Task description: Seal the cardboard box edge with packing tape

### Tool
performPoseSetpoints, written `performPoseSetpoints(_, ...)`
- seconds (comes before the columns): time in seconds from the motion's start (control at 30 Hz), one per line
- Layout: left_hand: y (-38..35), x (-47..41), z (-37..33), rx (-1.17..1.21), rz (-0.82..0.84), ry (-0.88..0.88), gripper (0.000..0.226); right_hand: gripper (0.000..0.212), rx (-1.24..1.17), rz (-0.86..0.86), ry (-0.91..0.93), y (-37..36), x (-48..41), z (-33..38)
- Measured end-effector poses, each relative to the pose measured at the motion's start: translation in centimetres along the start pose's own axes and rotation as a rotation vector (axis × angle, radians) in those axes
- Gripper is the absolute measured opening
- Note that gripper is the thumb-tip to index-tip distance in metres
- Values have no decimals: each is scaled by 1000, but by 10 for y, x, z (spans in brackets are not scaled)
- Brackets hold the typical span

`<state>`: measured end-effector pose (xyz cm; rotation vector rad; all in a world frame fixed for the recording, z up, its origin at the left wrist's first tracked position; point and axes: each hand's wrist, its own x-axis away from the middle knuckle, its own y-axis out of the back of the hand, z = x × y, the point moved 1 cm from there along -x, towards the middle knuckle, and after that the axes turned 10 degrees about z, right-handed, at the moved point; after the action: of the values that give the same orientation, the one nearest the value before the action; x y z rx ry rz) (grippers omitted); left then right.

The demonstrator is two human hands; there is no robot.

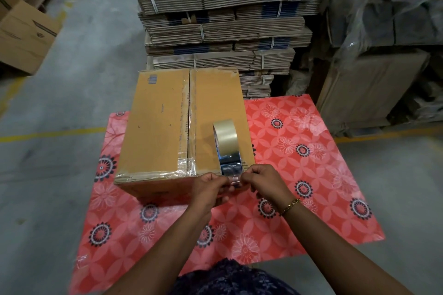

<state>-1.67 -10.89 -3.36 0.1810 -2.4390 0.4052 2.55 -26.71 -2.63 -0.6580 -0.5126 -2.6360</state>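
Note:
A closed brown cardboard box stands on a red flowered table. Clear tape runs along its centre seam and over part of the near edge. A roll of clear packing tape stands on edge on the box top, near the front right. A strip of tape leads from the roll down to the near edge. My left hand and my right hand pinch the strip's free end between them, just in front of the box's near right corner.
Tall stacks of flattened, strapped cartons rise behind the table. Plastic-wrapped goods stand at the right. An open carton sits on the concrete floor at the left, where yellow lines are painted.

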Motion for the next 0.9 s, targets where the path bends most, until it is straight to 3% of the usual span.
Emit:
performPoseSetpoints(0.33,-2,-3,3,37,-26,-69,44,15,-11,-91,23,-4,-7,-4)
performPoseSetpoints(0.47,-2,-5,6,17,-13,-91,39,47,-215,-64,9,-6,-2,-9)
performPoseSetpoints(0.57,0,-5,9,7,-6,-101,32,31,-298,-50,-20,-8,6,-13)
performPoseSetpoints(0.7,0,-1,7,21,26,-102,35,44,-314,38,-61,-17,11,-21)
performPoseSetpoints(0.9,6,0,8,33,60,-84,27,10,-381,89,-10,-17,12,-17)
